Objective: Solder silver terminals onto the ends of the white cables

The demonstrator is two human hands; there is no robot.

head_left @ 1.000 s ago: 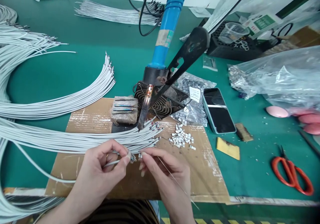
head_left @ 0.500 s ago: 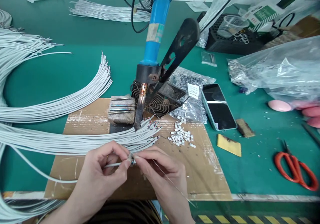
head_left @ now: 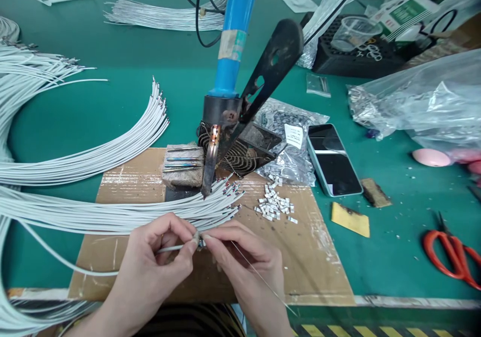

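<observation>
My left hand pinches the end of a single white wire that trails off to the left. My right hand is closed, its fingertips meeting the left ones at the wire's tip, where a tiny metal piece sits. A thin strand of solder wire runs back through the right hand. Both hands hover over a cardboard sheet. Just beyond them lies a bundle of white wires, and above its ends stands a blue-handled soldering iron in a black stand.
A small heap of metal terminals lies on the cardboard's right part. A phone, a yellow sponge piece, red scissors and clear plastic bags sit to the right. More white wire bundles fan across the left.
My right fingertips closed in on the left ones at the wire's tip, where there was a small gap a second ago. The view shifted slightly; the rest stayed put.
</observation>
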